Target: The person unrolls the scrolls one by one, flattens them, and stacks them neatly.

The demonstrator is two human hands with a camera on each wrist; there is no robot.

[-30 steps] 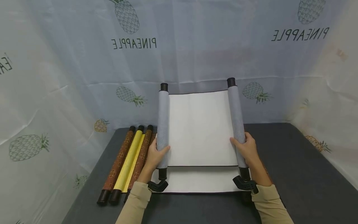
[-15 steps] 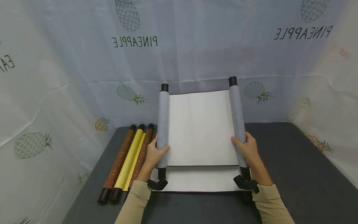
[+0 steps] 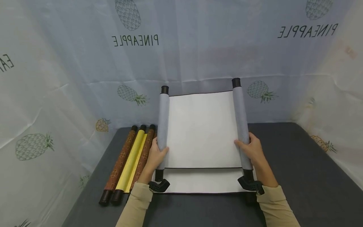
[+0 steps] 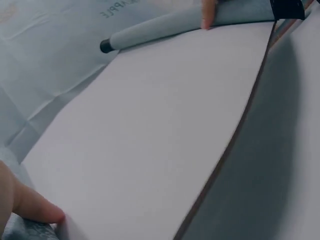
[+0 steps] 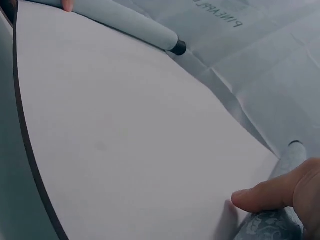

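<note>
A partly unrolled scroll (image 3: 201,132) with a blank white face, grey-blue rolled sides and black end knobs is held up, its far end higher. My left hand (image 3: 155,156) grips its left roll (image 3: 163,116), thumb on the white face. My right hand (image 3: 252,149) holds the right roll (image 3: 240,116) the same way. In the left wrist view the left thumb (image 4: 37,206) presses near the sheet's edge; in the right wrist view the right thumb (image 5: 265,195) does likewise. Most of the fingers are hidden behind the rolls. Below lies another white sheet (image 3: 204,181), mostly covered.
On the dark grey table (image 3: 300,176), left of my hand, lie a brown patterned roll (image 3: 120,164), a yellow roll (image 3: 131,160) and another brown roll (image 3: 144,154), all with dark ends. A pineapple-printed curtain (image 3: 198,47) hangs behind the table and along both sides.
My left hand and the left roll have shifted slightly left, widening the white stretch between the rolls a little. The right hand has hardly moved.
</note>
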